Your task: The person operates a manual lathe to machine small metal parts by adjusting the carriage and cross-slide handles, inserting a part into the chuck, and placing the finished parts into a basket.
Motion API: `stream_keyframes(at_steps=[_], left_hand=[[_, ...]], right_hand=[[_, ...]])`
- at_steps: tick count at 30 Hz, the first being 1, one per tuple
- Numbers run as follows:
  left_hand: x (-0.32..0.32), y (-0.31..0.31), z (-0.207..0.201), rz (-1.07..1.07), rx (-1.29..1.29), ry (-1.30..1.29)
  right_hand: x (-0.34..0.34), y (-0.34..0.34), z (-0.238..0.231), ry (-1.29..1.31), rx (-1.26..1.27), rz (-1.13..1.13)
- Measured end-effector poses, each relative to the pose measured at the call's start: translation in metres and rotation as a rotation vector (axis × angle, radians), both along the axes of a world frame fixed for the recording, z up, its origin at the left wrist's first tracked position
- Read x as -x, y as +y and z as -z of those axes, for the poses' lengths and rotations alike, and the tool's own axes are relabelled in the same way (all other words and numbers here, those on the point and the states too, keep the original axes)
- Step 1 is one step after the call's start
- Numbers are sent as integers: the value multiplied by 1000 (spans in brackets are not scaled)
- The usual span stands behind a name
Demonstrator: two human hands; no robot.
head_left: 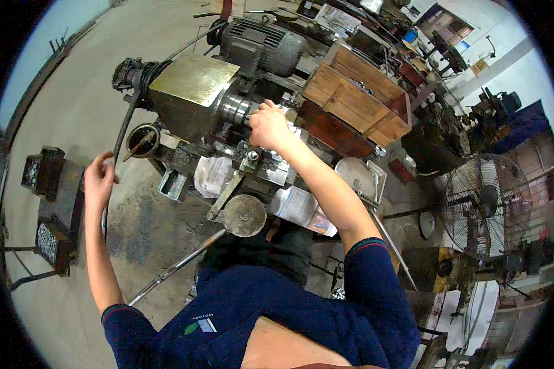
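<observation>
My right hand [268, 127] is at the shiny round chuck [232, 109] of a small lathe, its fingers curled together just right of the chuck face. Whatever lies within those fingers is hidden. Below it sits the tool post [251, 158] on the carriage. Out to the left, my left hand [98, 183] has its fingers bent around a long dark lever [124, 126], which slopes down from the end of the headstock [194, 83]. A handwheel [143, 141] stands between that hand and the headstock.
Behind the headstock is a ribbed electric motor [261, 48]. A wooden crate [357, 92] stands at the back right. A round metal disc [245, 215] on a bar is near my waist. To the right is a caged fan [487, 206]; at left, a stand with bins of small parts [52, 246].
</observation>
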State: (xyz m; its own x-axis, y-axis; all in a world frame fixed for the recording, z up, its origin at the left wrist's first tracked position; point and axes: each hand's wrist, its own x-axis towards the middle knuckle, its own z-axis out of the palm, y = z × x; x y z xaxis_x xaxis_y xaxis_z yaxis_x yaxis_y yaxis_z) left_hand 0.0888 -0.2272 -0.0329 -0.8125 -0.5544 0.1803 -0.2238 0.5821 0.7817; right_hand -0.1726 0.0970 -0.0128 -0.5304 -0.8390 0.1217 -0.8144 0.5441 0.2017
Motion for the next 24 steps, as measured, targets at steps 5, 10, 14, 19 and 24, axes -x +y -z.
stream_keyframes(at_steps=[5, 10, 14, 19, 24], left_hand=[[-75, -33, 34, -112, 309, -318], [-102, -22, 89, -164, 148, -290], [-81, -11, 71, -230, 272, -409], [-71, -19, 76, -236, 420, -501], [-82, -107, 57, -364, 746, -755]], right_hand=[[12, -8, 17, -13, 38, 5], [14, -12, 22, -64, 122, 40], [19, -20, 16, -241, 177, 118], [26, -19, 23, -282, 225, 165], [22, -24, 17, -335, 247, 161]])
